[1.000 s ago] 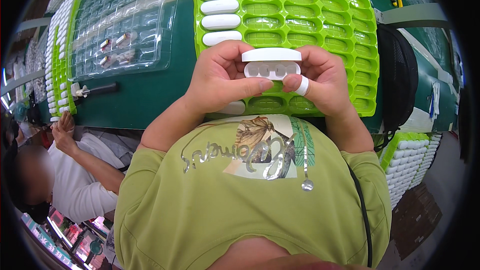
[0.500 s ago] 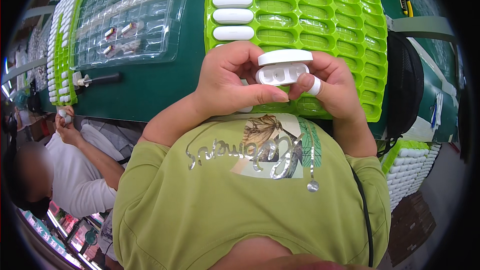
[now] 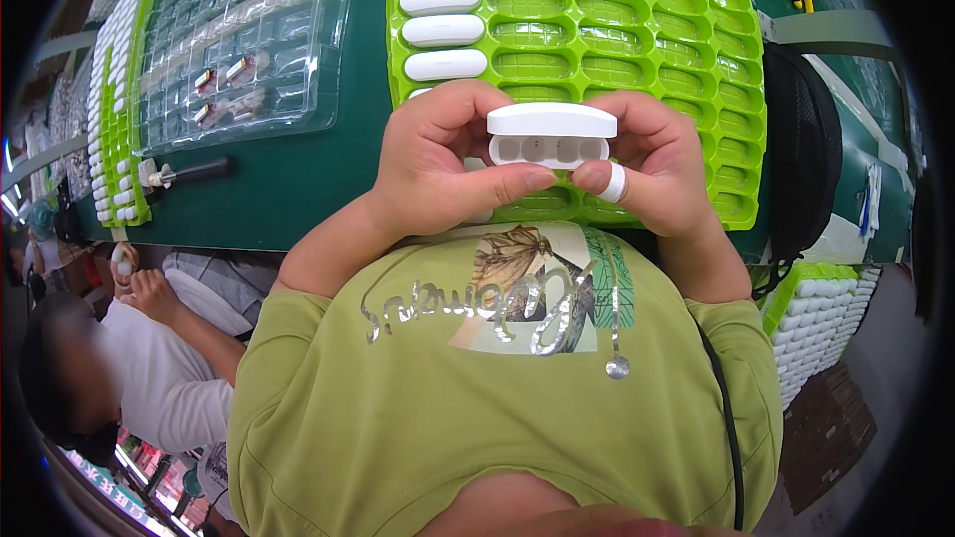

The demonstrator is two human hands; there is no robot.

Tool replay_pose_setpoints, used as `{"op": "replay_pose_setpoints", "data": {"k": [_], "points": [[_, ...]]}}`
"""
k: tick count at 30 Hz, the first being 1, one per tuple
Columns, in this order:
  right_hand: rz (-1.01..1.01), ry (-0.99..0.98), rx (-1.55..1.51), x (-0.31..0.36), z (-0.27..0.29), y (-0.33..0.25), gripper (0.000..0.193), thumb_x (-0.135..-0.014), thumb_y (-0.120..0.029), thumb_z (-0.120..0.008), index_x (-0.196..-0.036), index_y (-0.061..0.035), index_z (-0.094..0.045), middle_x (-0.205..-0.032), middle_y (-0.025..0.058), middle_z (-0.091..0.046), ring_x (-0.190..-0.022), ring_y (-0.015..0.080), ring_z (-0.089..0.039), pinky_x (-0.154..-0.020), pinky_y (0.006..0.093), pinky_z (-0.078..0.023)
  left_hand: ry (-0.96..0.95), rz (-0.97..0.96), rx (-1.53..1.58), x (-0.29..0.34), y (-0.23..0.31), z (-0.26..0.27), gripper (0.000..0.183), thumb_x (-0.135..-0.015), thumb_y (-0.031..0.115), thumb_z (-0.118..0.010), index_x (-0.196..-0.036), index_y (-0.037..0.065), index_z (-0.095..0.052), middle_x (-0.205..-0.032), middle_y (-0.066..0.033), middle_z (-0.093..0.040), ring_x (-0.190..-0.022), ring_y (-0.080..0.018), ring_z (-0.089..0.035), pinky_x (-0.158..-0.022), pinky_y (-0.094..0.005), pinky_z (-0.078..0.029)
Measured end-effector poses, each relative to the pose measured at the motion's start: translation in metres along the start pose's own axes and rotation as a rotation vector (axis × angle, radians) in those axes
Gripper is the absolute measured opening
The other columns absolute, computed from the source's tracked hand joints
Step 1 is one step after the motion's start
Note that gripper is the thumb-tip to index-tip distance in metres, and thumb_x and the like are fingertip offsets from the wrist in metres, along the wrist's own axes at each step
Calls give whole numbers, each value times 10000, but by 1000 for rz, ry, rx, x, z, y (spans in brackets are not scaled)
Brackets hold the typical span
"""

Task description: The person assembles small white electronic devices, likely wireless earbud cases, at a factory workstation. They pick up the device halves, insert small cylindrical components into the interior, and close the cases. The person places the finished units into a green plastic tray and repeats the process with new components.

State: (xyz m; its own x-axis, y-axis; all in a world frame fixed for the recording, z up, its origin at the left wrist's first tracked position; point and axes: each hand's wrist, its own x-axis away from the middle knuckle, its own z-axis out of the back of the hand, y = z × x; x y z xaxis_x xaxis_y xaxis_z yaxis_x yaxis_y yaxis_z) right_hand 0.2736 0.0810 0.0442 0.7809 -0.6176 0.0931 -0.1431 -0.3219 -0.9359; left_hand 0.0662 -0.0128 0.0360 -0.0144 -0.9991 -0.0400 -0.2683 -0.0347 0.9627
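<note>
My left hand (image 3: 438,174) and right hand (image 3: 652,174) each hold a clamped grip on one white case (image 3: 550,134), lid open, empty sockets showing. At twelve o'clock: green tray (image 3: 637,30), four white cases (image 3: 438,15) in its left column.

Bright, even overhead light — soft shadows only. Glare on the clear plastic tray (image 3: 239,40) top left. Centre sharp; strong fisheye bend w/ black vignette at rim — far-left edge dim, blurry.
</note>
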Motion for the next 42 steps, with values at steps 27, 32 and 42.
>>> {"op": "replay_pose_setpoints", "data": {"k": [27,32,42], "points": [[-22,2,64,1,-1,-3,238,-848,-36,-720,-1061,19,-628,-929,27,-658,-833,79,-612,-755,246,-504,-9,25,5,0,-2,-2,335,-769,28,-825,-1008,14,-590,-952,-48,-671,-868,-95,-647,-743,-261,-543],[-11,3,87,0,-1,-2,243,-846,-30,-718,-1064,20,-626,-934,26,-657,-841,79,-612,-757,247,-505,-22,10,-49,-1,-3,0,330,-772,35,-827,-1002,15,-591,-945,-45,-669,-858,-87,-641,-728,-255,-537],[-134,-41,-33,-3,8,4,185,-937,-95,-631,-1086,14,-618,-976,45,-662,-844,100,-628,-733,257,-527,-26,-8,-99,0,-5,-1,307,-766,-9,-802,-1006,-2,-610,-952,-56,-665,-860,-99,-624,-747,-256,-488]]}}
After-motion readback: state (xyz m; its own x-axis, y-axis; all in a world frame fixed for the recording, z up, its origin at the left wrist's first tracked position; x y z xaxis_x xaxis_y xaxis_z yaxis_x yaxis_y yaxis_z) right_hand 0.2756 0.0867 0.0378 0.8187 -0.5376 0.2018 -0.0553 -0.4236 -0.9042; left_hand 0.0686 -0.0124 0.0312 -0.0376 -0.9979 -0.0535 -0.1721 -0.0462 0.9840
